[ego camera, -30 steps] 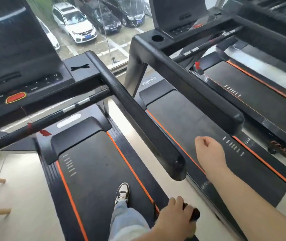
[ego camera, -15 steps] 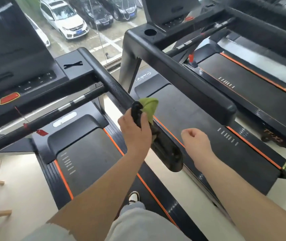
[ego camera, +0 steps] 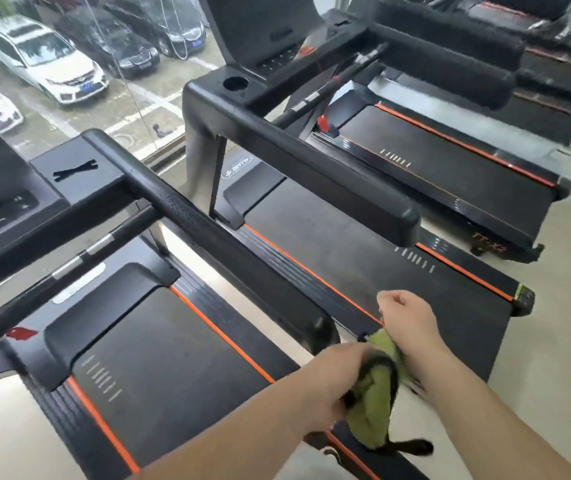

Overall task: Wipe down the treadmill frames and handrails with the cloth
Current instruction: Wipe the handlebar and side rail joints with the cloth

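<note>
My left hand (ego camera: 337,379), blurred by motion, grips a green cloth (ego camera: 376,400) with a black trim, low in the view just past the rounded end of the near treadmill's black handrail (ego camera: 208,230). The cloth hangs down and is off the rail. My right hand (ego camera: 407,320) is a closed fist right beside the cloth's upper end, which lies against its wrist; I see nothing inside the fist. Below the rail lies the near treadmill's belt (ego camera: 173,358) with orange side stripes.
A second treadmill stands to the right, with its own thick handrail (ego camera: 312,168) and belt (ego camera: 363,244); a third (ego camera: 450,161) stands beyond it. A thin crossbar (ego camera: 79,258) runs under the near console (ego camera: 79,174). Behind is a window over parked cars (ego camera: 45,60). Pale floor (ego camera: 554,306) lies at right.
My left hand rose from low down with the cloth, wrapped it on the handrail near its end, then came off the rail down and right, next to my right fist.
</note>
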`<state>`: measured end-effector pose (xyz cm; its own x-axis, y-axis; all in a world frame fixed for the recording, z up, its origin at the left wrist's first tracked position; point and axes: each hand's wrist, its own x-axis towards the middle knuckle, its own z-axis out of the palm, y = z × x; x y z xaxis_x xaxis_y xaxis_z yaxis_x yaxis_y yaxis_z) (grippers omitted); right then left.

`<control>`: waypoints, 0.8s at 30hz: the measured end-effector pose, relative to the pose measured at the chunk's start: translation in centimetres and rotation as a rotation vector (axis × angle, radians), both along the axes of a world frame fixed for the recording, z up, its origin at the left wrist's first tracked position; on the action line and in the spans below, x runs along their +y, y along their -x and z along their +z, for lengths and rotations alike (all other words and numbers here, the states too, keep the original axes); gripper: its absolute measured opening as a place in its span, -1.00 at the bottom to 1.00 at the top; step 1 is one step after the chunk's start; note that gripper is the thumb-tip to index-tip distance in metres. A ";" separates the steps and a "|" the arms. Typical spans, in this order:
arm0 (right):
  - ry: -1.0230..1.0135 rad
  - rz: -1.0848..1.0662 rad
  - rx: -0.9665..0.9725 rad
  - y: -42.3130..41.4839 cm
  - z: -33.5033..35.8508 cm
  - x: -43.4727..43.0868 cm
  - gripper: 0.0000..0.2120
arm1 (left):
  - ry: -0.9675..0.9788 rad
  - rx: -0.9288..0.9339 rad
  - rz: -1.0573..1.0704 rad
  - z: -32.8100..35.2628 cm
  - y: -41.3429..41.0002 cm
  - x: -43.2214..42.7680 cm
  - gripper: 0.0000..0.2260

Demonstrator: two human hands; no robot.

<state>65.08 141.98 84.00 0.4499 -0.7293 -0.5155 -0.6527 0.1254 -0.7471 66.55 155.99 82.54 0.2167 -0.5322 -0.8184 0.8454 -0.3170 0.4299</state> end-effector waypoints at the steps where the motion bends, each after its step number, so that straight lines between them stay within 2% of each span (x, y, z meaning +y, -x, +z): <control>1: -0.056 -0.076 -0.015 0.5 0.5 -0.8 -0.82 | 0.026 -0.084 -0.043 1.2 -1.1 -1.2 -0.76; 3: -0.169 -0.251 -0.080 1.3 1.6 -2.4 -0.75 | 0.041 -0.231 -0.029 3.2 -3.1 -3.8 -0.71; 6: -0.182 -0.316 -0.126 2.5 2.9 -3.4 -0.75 | -0.003 -0.445 0.024 4.1 -4.7 -6.4 -0.60; 9: -0.386 -0.329 -0.164 4.0 3.0 -2.6 -0.57 | 0.004 -0.589 0.005 3.7 -3.5 -7.5 -0.76; 11: -0.468 -0.298 -0.228 5.8 2.9 -1.6 -0.50 | 0.003 -0.635 -0.052 3.3 -1.8 -7.8 -0.77; 13: -0.485 -0.289 -0.274 8.3 2.8 -1.8 -0.53 | 0.011 -0.571 -0.039 2.5 -0.3 -8.0 -0.57; 16: -0.523 -0.283 -0.379 12.5 2.3 -3.7 -0.64 | 0.136 -0.293 -0.038 1.6 2.0 -8.9 -0.39; 18: -0.527 -0.329 -0.430 15.0 2.1 -5.8 -0.68 | 0.186 -0.129 -0.079 1.8 4.1 -10.2 -0.37; 21: -0.527 -0.364 -0.485 18.0 2.0 -8.6 -0.71 | 0.288 0.020 -0.086 2.3 7.3 -12.4 -0.39; 24: -0.549 -0.389 -0.501 19.9 1.5 -10.7 -0.69 | 0.278 0.013 -0.085 3.8 9.4 -14.4 -0.50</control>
